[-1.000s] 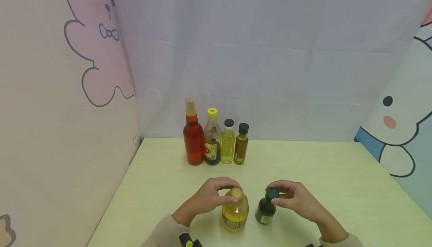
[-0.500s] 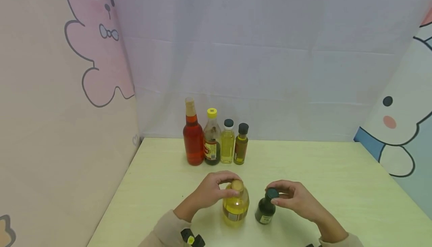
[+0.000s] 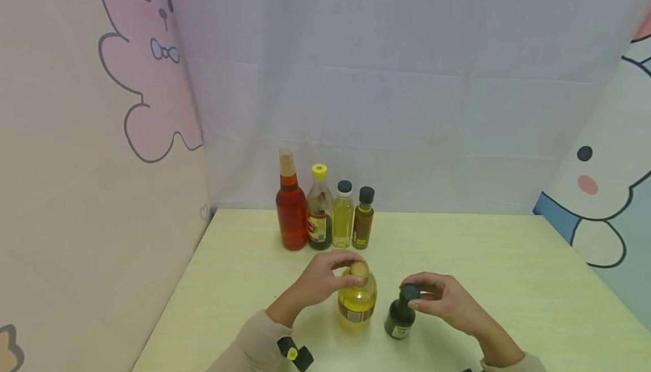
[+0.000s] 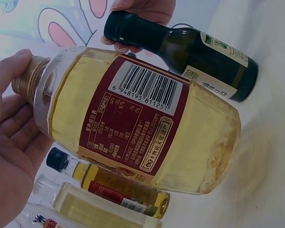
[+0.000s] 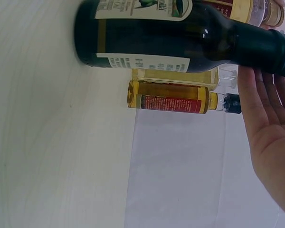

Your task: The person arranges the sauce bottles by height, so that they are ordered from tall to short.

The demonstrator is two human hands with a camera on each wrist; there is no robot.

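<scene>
1. Yellow oil filled the squat bottle point(image 3: 357, 303) you held; it stood upright near the table's point(image 3: 508, 270) front edge, its long axis vertical and its gold cap point(image 3: 359, 269) pointing up.
2. Your left hand point(image 3: 321, 279) curled round that cap and neck, thumb and fingers pinching them from the left; the wrist view showed the thumb against the cap and the other fingers point(image 4: 12, 142) lying close together beside the bottle's shoulder.
3. Your right hand point(image 3: 445, 298) pinched the black cap point(image 3: 409, 291) of the dark green bottle point(image 3: 400, 315), which also stood upright, neck up, just beside the yellow bottle and apart from it.
4. From the right wrist view, your fingers point(image 5: 270, 99) lay straight and together behind the dark neck; the thumb was out of sight there.
5. Four more bottles stood in a tight row at the table's back edge: a red one point(image 3: 291, 208), a yellow-capped one point(image 3: 320, 213), a pale yellow one point(image 3: 343, 216) and a small amber one point(image 3: 363, 220).
6. The bottom edge of the head view cut off your forearms, and the small print on the labels could not be read there.
</scene>
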